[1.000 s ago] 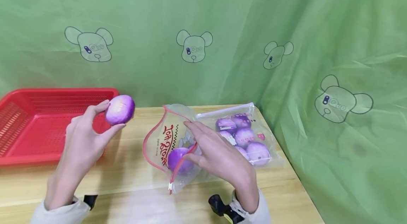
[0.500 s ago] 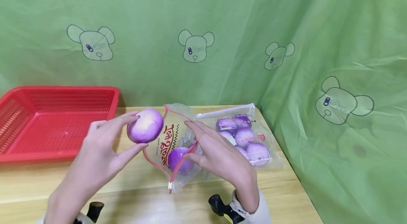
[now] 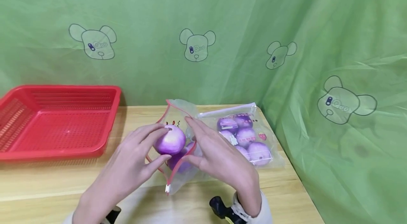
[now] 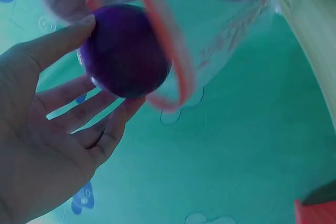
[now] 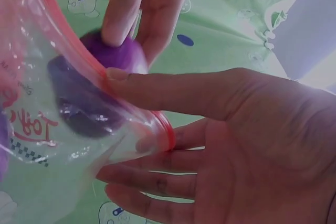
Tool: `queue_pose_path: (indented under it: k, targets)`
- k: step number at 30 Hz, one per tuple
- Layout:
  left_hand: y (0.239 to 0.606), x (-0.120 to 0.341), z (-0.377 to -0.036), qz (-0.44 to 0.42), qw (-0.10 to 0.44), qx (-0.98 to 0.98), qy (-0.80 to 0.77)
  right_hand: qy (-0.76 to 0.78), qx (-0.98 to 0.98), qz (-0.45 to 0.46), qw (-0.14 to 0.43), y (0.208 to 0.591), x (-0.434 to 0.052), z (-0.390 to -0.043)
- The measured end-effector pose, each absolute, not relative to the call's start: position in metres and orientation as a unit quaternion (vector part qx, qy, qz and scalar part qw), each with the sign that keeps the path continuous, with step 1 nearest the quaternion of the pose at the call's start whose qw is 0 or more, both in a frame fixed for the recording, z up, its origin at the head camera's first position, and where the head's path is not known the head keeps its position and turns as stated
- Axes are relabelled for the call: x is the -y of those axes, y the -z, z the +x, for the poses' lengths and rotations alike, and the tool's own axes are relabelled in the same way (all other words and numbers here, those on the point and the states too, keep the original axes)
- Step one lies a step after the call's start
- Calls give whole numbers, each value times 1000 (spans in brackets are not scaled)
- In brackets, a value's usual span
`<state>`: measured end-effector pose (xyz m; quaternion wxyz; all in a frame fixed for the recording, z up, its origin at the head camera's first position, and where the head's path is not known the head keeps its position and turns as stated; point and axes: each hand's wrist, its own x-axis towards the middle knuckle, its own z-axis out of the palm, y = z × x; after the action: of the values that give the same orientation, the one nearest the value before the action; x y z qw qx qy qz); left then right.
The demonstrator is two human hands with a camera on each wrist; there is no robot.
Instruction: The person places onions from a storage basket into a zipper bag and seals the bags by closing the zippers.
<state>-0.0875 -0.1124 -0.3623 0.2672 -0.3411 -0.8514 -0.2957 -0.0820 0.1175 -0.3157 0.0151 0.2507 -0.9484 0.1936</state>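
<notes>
My left hand (image 3: pixel 133 158) pinches a purple onion (image 3: pixel 173 141) between thumb and fingers at the mouth of a clear zip bag (image 3: pixel 189 105) with red edging. In the left wrist view this onion (image 4: pixel 126 51) lies partly behind the red rim. My right hand (image 3: pixel 222 157) holds the near side of the bag's mouth, thumb (image 5: pixel 157 93) on the red strip and fingers on the other side. Inside the bag is another onion (image 3: pixel 178 164), partly hidden by the held one. The white slider (image 3: pixel 167 188) sits at the strip's near end.
To the right lies a second clear bag (image 3: pixel 275 157) with a lilac zip strip, holding several purple onions (image 3: pixel 245 135). A red plastic basket (image 3: pixel 108 121) stands on the left of the wooden table (image 3: pixel 47 185). Green curtains (image 3: pixel 146 58) hang behind and to the right.
My left hand has carried the onion rightward from beside the basket, and down into the bag's mouth. My right hand keeps its hold on the bag, nearly still.
</notes>
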Motion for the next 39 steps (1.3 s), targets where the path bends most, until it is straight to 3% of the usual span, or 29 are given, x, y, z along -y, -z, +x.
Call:
queue_pose_path:
  k: [10,17,23,30,39]
  targets:
    - [377,92,-88,-348,274,855,271,-216,938,268,30,311,-117,-75]
    - [357,102,-74,-319,320,838,307,-289,914,248,138,310,-120,-81]
    - [352,104,-72,-230,354,848,322,-346,889,198,224,309,-120,-82]
    - [353,105,-80,-182,324,835,406,-374,871,211,237,305,-125,-79]
    - [330,108,-81,-196,373,682,598,-309,867,226,319,301,-136,-73]
